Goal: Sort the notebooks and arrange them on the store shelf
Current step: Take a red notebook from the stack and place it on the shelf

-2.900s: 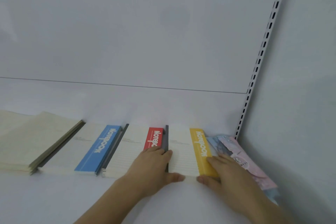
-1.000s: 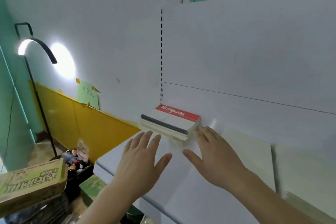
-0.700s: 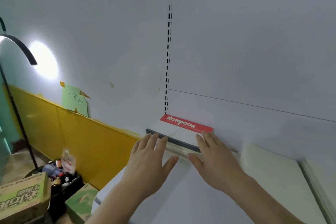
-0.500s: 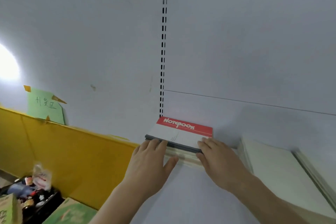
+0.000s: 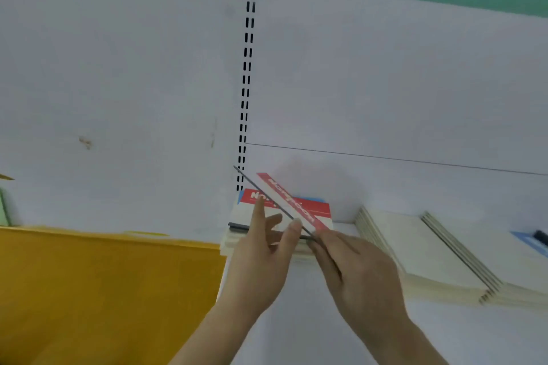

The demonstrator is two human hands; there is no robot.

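Observation:
A stack of notebooks (image 5: 237,231) lies at the left end of the white shelf (image 5: 299,323), topped by a red-banded notebook (image 5: 318,209) with a blue one peeking out behind. Above it a second red-banded notebook (image 5: 284,201) is lifted and tilted steeply, almost edge-on. My right hand (image 5: 355,270) pinches its near corner. My left hand (image 5: 261,249) is beside it with fingers spread, its thumb touching the notebook's lower edge.
Two fanned piles of cream-covered notebooks (image 5: 415,252) lie to the right of the stack, with a blue-banded notebook (image 5: 533,238) at the far right edge. A slotted upright (image 5: 245,92) marks the shelf's left end. A yellow panel (image 5: 103,290) stands beyond the shelf's left edge.
Both hands moved from the shelf's right end to the stack at its left end. The top red notebook, flat a moment ago, is now raised and tilted in my right hand.

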